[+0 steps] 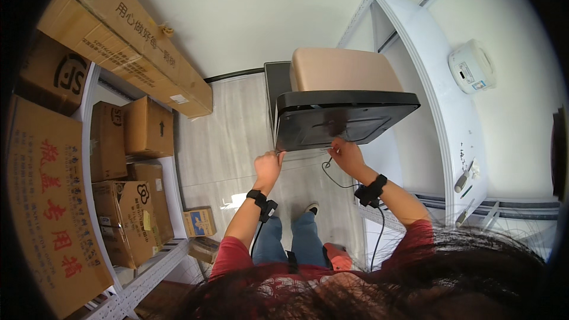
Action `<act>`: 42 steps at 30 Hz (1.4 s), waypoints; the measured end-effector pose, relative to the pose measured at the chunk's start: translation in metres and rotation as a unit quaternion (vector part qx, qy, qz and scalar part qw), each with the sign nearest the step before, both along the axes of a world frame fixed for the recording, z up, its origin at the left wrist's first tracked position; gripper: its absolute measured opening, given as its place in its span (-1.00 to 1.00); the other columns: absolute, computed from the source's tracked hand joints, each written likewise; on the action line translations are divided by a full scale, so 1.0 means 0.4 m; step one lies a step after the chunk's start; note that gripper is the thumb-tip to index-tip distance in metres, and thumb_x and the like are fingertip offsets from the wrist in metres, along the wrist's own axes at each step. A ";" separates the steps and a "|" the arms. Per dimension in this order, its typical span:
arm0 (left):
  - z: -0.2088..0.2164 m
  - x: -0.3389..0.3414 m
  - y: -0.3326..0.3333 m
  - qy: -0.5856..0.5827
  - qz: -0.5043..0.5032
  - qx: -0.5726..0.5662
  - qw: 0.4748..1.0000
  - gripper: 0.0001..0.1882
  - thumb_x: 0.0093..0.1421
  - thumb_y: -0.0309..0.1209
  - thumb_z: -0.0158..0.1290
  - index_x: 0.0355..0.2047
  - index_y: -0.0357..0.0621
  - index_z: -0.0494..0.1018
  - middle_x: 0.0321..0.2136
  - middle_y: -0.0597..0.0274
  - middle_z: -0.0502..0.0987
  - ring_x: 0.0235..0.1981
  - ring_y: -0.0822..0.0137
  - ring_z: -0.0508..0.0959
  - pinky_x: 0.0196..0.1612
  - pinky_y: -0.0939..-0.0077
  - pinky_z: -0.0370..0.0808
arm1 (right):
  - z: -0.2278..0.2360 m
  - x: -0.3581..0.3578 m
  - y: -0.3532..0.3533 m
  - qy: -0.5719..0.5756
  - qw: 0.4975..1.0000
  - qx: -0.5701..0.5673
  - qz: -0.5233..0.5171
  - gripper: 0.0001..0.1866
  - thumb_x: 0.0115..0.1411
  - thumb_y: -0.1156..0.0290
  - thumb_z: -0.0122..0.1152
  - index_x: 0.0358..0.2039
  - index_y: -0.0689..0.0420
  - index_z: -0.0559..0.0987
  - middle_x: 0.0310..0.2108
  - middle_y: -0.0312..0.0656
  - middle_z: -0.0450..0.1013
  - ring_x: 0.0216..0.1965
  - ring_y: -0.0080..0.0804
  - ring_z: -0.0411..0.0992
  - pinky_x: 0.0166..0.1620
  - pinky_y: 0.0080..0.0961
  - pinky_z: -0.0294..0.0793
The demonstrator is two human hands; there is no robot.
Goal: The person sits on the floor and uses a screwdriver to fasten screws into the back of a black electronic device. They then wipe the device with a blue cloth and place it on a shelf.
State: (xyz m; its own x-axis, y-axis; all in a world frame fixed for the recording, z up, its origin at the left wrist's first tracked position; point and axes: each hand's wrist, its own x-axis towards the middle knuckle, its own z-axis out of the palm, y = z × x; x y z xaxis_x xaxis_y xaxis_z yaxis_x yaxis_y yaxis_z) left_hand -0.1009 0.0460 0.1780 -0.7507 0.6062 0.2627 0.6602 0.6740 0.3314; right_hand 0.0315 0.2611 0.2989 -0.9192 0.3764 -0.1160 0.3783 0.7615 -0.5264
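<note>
Black plastic underside of a boxy appliance [338,123] faced the camera; its beige top shell lay on the far side. The appliance was tipped on edge, off the pale tiled floor [219,142], held in front of the person at about chest height.

Left hand [268,166]: closed on the lower left corner of the appliance's black base, fingers curled over the edge. Right hand [348,155]: fingers pressed against the lower edge of the base near its middle; whether it pinched the edge or only steadied it, I could not tell. A thin black cord [329,173] hung just below the right hand, looping down from the base.

Relative to the appliance: cardboard boxes [133,160] on a metal shelf [148,278] stood well to its left; a white table [438,136] lay just to its right, with a white rice cooker [471,66] on it, well apart from the appliance.

Judgement on handling: rigid, bulky, probably moderately heavy; smooth plastic likely slippery. The base rim gave the firmest purchase, 2 hands at opposite corners. The loose cord could snag.
</note>
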 end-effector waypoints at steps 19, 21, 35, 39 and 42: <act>-0.016 0.013 -0.001 0.012 0.020 0.050 0.998 -0.55 0.20 -0.06 0.04 -0.66 -0.15 0.42 -0.70 0.13 0.45 -0.72 0.14 0.47 -0.58 0.34 0.37 | 0.342 -0.160 -0.021 0.379 0.835 0.319 0.239 -0.54 -0.09 0.55 0.32 -0.09 0.07 0.57 -0.14 -0.17 0.40 -0.09 -0.19 0.34 -0.06 -0.26 0.30; -0.017 0.015 0.000 0.013 0.024 0.050 0.998 -0.55 0.20 -0.06 0.04 -0.66 -0.15 0.42 -0.71 0.13 0.44 -0.72 0.14 0.46 -0.57 0.34 0.37 | 0.340 -0.165 -0.024 0.380 0.851 0.283 0.225 -0.56 -0.11 0.53 0.34 -0.12 0.09 0.57 -0.15 -0.17 0.40 -0.09 -0.20 0.34 -0.06 -0.25 0.28; -0.029 0.012 -0.003 0.007 0.028 0.062 0.998 -0.54 0.17 -0.04 0.06 -0.68 -0.14 0.40 -0.73 0.15 0.42 -0.71 0.14 0.46 -0.58 0.33 0.36 | 0.347 -0.173 -0.066 0.353 0.880 0.251 0.196 -0.65 -0.18 0.50 0.38 -0.32 0.11 0.49 -0.18 -0.22 0.38 -0.06 -0.19 0.32 -0.02 -0.23 0.17; -0.031 0.016 0.001 0.008 0.035 0.050 0.998 -0.54 0.17 -0.04 0.07 -0.68 -0.13 0.40 -0.73 0.15 0.42 -0.71 0.13 0.47 -0.58 0.32 0.36 | 0.355 -0.167 -0.079 0.353 0.878 0.250 0.206 -0.65 -0.17 0.52 0.37 -0.31 0.11 0.48 -0.19 -0.23 0.39 -0.07 -0.20 0.33 -0.04 -0.23 0.18; -0.038 0.016 0.000 0.011 0.040 0.063 0.997 -0.54 0.17 -0.02 0.06 -0.69 -0.11 0.39 -0.73 0.16 0.42 -0.71 0.13 0.46 -0.59 0.31 0.36 | 0.355 -0.156 -0.085 0.351 0.877 0.238 0.228 -0.64 -0.16 0.54 0.36 -0.30 0.12 0.47 -0.26 -0.24 0.41 -0.16 -0.22 0.36 -0.10 -0.26 0.21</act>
